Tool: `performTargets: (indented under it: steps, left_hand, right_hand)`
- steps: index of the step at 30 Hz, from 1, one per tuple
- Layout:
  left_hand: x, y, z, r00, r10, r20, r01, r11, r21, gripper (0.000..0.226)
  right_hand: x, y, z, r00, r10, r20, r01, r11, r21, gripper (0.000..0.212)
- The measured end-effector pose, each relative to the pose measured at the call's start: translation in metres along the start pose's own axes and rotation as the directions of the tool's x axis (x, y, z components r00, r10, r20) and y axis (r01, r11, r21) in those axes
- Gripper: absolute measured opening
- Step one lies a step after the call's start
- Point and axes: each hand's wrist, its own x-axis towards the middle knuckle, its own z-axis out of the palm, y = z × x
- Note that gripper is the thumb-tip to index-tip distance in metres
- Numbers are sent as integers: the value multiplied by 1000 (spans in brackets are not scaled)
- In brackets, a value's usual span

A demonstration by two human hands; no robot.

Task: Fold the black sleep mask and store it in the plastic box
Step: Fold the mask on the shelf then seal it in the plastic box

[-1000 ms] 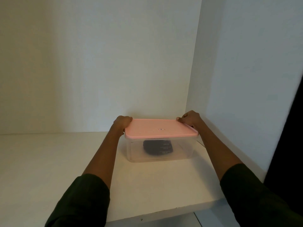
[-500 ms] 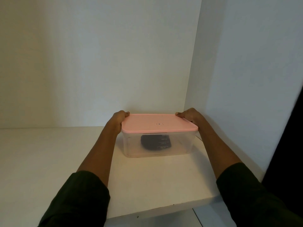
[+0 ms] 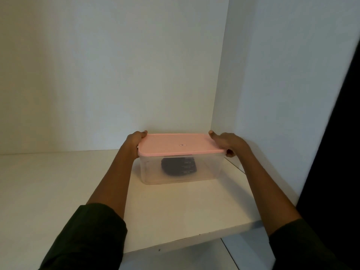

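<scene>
Since the black sleep mask lies inside the lidded plastic box on the shelf, storing looks done, your left hand and right hand each in a curled grip on its ends.

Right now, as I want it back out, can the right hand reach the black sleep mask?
Probably not yet: the pink lid covers the plastic box, shutting the sleep mask in; the right hand grips the rim.

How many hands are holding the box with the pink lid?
2. The left hand grips the left end of the plastic box at its pink lid. The right hand grips the right end, next to the side wall. No hand looks hidden.
</scene>
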Motion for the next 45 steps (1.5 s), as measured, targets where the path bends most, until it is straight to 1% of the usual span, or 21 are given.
performTargets:
  steps: [2,7,10,12,14,17,19,20,21,22,23,24,25,26,28,30,31,34,40,43,45]
  left_hand:
    - [0,0,0,1000,-4,3,4,1000,11,43]
    - [1,0,0,1000,5,-1,-5,1000,9,42]
    - [3,-2,1,1000,7,-5,-7,1000,16,41]
    - [3,-3,1,1000,8,-3,-8,1000,7,41]
    - [2,-3,2,1000,9,-6,-9,1000,4,41]
    - [2,-3,1,1000,12,-4,-12,1000,3,42]
    - [2,-4,0,1000,8,5,-8,1000,2,43]
    - [2,-5,0,1000,8,10,-8,1000,3,43]
    - [2,-4,-1,1000,9,16,-9,1000,5,42]
    - [1,-4,-1,1000,7,19,-7,1000,3,42]
    - [0,-4,-1,1000,9,19,-9,1000,4,41]
    - [-1,-3,-3,1000,12,18,-12,1000,3,41]
    - [-1,-3,-4,1000,13,20,-13,1000,5,42]
    - [0,-3,-5,1000,11,27,-11,1000,11,45]
    - [0,-3,-6,999,12,43,-13,1000,16,46]
    - [-3,-3,-5,999,14,30,-15,999,30,44]
    - [-3,-2,-5,1000,18,25,-19,999,35,44]
    - [0,-1,-6,1000,18,13,-19,997,69,45]
    - [1,-2,-2,1000,24,9,-24,996,87,46]
    - [-3,-2,-1,1000,14,21,-16,996,85,47]
    - [-8,-2,-1,999,-7,35,4,998,63,49]
  right_hand:
    - [-2,4,5,1000,-9,-17,9,1000,7,54]
    - [-1,9,8,998,37,44,-46,976,212,46]
    - [1,12,12,999,46,20,-50,962,268,46]
    - [1,12,13,1000,31,3,-30,967,252,46]
    - [0,10,12,999,-6,-37,10,992,127,47]
    - [-5,4,11,983,-71,-172,41,984,-171,42]
    - [-15,-3,13,925,-188,-330,52,924,-380,32]
    - [-22,-7,15,876,-284,-389,94,892,-442,30]
    - [-30,-13,19,828,-381,-412,181,876,-447,28]
    - [-39,-19,25,798,-463,-386,311,865,-395,26]
    - [-51,-28,32,787,-530,-314,460,845,-273,26]
    - [-65,-37,40,782,-593,-194,575,805,-143,29]
    - [-79,-46,49,762,-644,-62,642,765,-51,36]
    - [-92,-52,59,728,-685,38,686,727,-37,44]
    - [-106,-59,75,672,-731,119,738,648,-187,56]
    - [-109,-60,84,640,-763,94,739,578,-347,54]
    - [-108,-59,86,629,-775,65,734,564,-378,52]
    - [-106,-58,90,590,-807,1,744,544,-389,47]
    - [-101,-55,96,543,-838,-44,751,509,-422,44]
    - [-102,-54,95,543,-839,-40,755,509,-414,46]
    - [-101,-55,91,570,-821,-24,763,540,-356,47]
